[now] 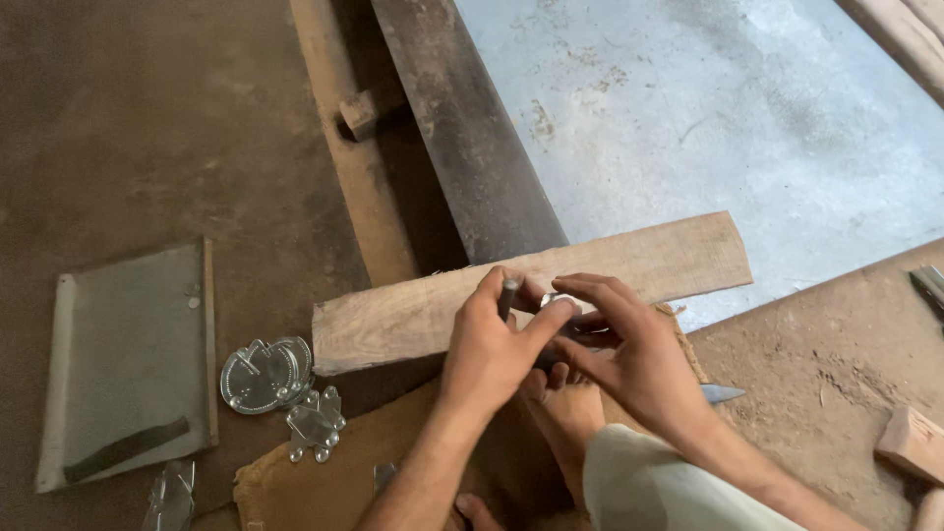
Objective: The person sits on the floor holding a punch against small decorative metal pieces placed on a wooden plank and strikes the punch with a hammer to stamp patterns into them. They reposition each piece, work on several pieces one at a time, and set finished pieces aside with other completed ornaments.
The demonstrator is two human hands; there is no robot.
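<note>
My left hand (492,349) grips a dark metal punch (508,293) upright, its top showing between thumb and fingers. My right hand (629,354) pinches a small shiny metal piece (553,299) right beside the punch. Both hands meet over the near edge of a wooden plank (413,315) that lies across the floor. My bare foot (570,413) rests under the hands on a brown sackcloth (324,487). What the hands cover on the plank is hidden.
Shiny embossed metal pieces (267,374) and a hinge-shaped plate (315,425) lie left of the hands. A bent metal sheet tray (133,359) sits at far left. A large metal sheet (688,128) and dark beam (462,128) lie beyond. A wooden block (914,442) is at right.
</note>
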